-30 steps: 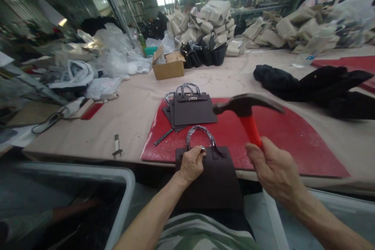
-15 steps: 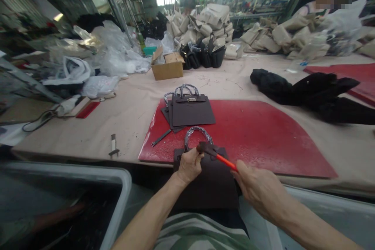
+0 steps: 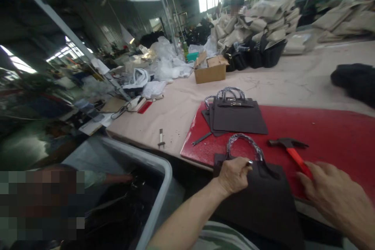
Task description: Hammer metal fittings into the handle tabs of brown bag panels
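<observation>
Pinching the metal piece [image 3: 249, 162] between thumb and fingers, your left grip [image 3: 234, 175] sat at the top of the dark bag [image 3: 260, 203], beside the plastic-wrapped handle [image 3: 240, 136]. With that grip as the clock's centre, the handle arched between 12 and 1 o'clock, and the bag's body ran toward 5, past the near edge of the red board [image 3: 336, 133] on the surface [image 3: 181, 93]. Your right grip [image 3: 334, 189] was at 3 o'clock, around the lower end of the hammer [image 3: 296, 159], whose head lay at 2 over the board; how firmly those fingers closed, you could not tell.

The step looked like light hammer work on the metal piece, and doing it well called for a steady, upright pinch, fingertips low and clear of the exposed tip. Its lower end was hidden, so its exact seating deserved a check. Solid backing under that spot seemed important, since the overhanging body could drag the bag askew. Short, square taps suited it best, with the stacked bags [image 3: 240, 119] at 12 and the loose strap [image 3: 202, 139] near 11 left undisturbed.
</observation>
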Motion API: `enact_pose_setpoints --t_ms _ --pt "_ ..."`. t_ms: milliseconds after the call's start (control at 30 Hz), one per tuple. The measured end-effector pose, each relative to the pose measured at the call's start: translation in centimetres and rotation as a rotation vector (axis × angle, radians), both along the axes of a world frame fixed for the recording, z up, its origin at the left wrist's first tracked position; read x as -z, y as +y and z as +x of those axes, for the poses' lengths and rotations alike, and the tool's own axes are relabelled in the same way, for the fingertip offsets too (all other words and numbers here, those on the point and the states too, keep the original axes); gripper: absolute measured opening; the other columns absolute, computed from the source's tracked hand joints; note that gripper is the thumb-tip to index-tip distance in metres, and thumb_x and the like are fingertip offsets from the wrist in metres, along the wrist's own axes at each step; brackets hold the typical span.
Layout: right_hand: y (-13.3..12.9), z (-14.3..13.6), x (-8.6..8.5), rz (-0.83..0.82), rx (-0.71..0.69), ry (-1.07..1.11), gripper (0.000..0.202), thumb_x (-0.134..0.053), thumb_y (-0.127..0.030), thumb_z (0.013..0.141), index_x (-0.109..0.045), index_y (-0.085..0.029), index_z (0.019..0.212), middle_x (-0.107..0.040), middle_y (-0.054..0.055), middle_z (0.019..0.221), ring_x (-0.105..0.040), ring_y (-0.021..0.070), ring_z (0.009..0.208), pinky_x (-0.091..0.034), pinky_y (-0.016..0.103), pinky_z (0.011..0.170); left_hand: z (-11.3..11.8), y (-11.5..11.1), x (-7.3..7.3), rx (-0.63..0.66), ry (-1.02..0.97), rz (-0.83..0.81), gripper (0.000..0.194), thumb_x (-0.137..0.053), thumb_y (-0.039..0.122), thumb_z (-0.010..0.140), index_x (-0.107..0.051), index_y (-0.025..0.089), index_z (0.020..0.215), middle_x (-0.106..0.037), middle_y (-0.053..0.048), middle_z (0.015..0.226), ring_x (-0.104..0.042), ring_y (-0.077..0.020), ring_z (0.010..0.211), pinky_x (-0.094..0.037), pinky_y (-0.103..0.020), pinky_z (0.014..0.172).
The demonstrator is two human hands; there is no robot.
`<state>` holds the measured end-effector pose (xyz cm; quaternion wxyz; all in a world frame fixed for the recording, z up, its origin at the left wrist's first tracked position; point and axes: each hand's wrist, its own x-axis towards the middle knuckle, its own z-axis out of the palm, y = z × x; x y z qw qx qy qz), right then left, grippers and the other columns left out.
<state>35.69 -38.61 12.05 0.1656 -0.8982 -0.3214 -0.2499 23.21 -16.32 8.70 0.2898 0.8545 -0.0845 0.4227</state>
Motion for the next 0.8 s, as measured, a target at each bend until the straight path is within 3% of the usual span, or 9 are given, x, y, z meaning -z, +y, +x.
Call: enact_pose_setpoints --t_ms 67,133,267,333,400,467,633,733,800 --pt "1.7 -1.5 0.0 -0.008 -0.124 -0.047 0.047 -0.039 -0.049 0.096 -0.064 -0.013 0.113 -0.060 0.021 0.120 -0.058 0.0347 0.101 -0.047 0.045 0.075 -0.2 -0.1 0.0 -0.005 0.025 -0.026 0.013 -0.046 0.018 0.094 -0.059 0.017 0.095 -0.068 -0.007 0.083 -0.068 -0.0197 0.075 -0.057 -0.029 0.071" --pt "3.6 -3.6 0.2 0.019 -0.300 -0.011 0.045 -0.047 -0.046 0.094 -0.061 -0.013 0.122 -0.057 0.018 0.126 -0.054 0.0336 0.113 -0.046 0.047 0.092 -0.5 -0.4 -0.1 0.005 0.060 -0.065 0.014 -0.046 0.019 0.094 -0.060 0.017 0.096 -0.069 -0.007 0.084 -0.069 -0.0197 0.077 -0.057 -0.029 0.073" --pt "6.3 -6.2 1.2 -0.042 -0.257 0.111 0.051 -0.065 -0.039 0.086 -0.059 -0.015 0.131 -0.041 0.022 0.144 -0.045 0.0379 0.123 -0.041 0.053 0.100 -0.9 -0.6 -0.9 0.021 0.128 -0.356 0.016 -0.046 0.023 0.096 -0.060 0.019 0.091 -0.071 -0.006 0.085 -0.069 -0.0175 0.080 -0.057 -0.029 0.077" --pt "6.5 -6.6 1.4 -0.040 -0.232 0.156 0.055 -0.070 -0.040 0.084 -0.058 -0.016 0.132 -0.039 0.022 0.146 -0.042 0.0390 0.126 -0.038 0.054 0.102 -1.3 0.0 -1.9 -0.014 0.098 -0.623 0.018 -0.044 0.028 0.099 -0.057 0.019 0.090 -0.071 -0.004 0.082 -0.069 -0.0159 0.076 -0.057 -0.028 0.075" --pt "6.3 -6.6 1.4 -0.028 -0.230 0.195 0.057 -0.072 -0.043 0.083 -0.058 -0.018 0.133 -0.039 0.021 0.145 -0.041 0.0391 0.127 -0.037 0.054 0.103 -1.9 1.5 -3.5 -0.068 0.052 -0.766 0.020 -0.044 0.033 0.099 -0.054 0.018 0.091 -0.070 -0.003 0.080 -0.069 -0.0157 0.073 -0.058 -0.028 0.073" --pt "6.0 -6.5 1.3 -0.019 -0.224 0.226 0.059 -0.074 -0.044 0.082 -0.058 -0.018 0.133 -0.040 0.020 0.145 -0.041 0.0391 0.127 -0.036 0.054 0.104 -2.5 4.2 -5.1 -0.195 0.045 -0.693 0.021 -0.048 0.035 0.096 -0.055 0.017 0.088 -0.069 -0.003 0.077 -0.068 -0.0160 0.072 -0.057 -0.029 0.073" --pt "6.6 -6.4 0.9 0.032 -0.191 0.191 0.051 -0.066 -0.041 0.090 -0.054 -0.016 0.133 -0.047 0.017 0.138 -0.046 0.0341 0.123 -0.037 0.048 0.100 -3.2 12.5 -7.2 -0.831 0.313 -0.214 0.018 -0.052 0.027 0.093 -0.066 0.017 0.093 -0.072 -0.010 0.090 -0.068 -0.0245 0.089 -0.049 -0.035 0.085" --pt "7.0 -6.1 0.2 0.020 -0.097 0.092 0.041 -0.050 -0.037 0.099 -0.052 -0.013 0.132 -0.058 0.018 0.121 -0.053 0.0336 0.106 -0.040 0.046 0.085 -3.6 15.6 -7.3 -0.945 0.564 -0.148 0.025 -0.048 0.025 0.095 -0.067 0.016 0.109 -0.071 -0.016 0.106 -0.066 -0.0288 0.102 -0.047 -0.037 0.088" --pt "6.9 -5.3 -0.2 -0.021 -0.041 0.032 0.040 -0.044 -0.039 0.100 -0.056 -0.011 0.126 -0.061 0.020 0.102 -0.055 0.0357 0.091 -0.036 0.044 0.069 -4.0 16.6 -7.1 -0.959 0.610 -0.169 0.024 -0.051 0.024 0.094 -0.069 0.014 0.107 -0.071 -0.018 0.108 -0.066 -0.0290 0.104 -0.047 -0.036 0.087"
